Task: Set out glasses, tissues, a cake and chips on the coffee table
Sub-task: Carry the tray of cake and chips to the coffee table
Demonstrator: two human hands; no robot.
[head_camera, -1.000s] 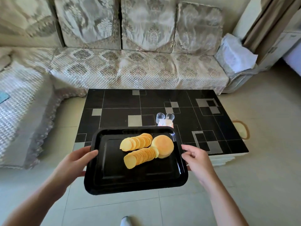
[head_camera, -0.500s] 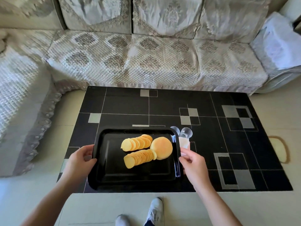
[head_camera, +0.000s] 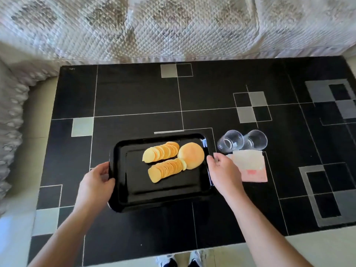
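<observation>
A black tray [head_camera: 134,191] sits low over the black patterned coffee table [head_camera: 134,93], near its front left. On it lie two fanned rows of yellow chips [head_camera: 163,160] and a round golden cake [head_camera: 191,158]. My left hand [head_camera: 96,184] grips the tray's left rim, thumb curled over the edge. My right hand [head_camera: 224,172] holds the right rim. Two clear glasses [head_camera: 241,141] stand side by side to the right of the tray, with a pack of tissues [head_camera: 252,166] in front of them, partly behind my right hand.
A quilted sofa [head_camera: 173,26] runs along the table's far side and wraps round on the left [head_camera: 11,122]. My shoes [head_camera: 185,259] show at the table's front edge. Pale floor tiles [head_camera: 317,251] lie in front.
I have stepped up to the table and brought the tray down and forward from mid-air to the tabletop, left of the glasses. Both hands keep hold of its rims.
</observation>
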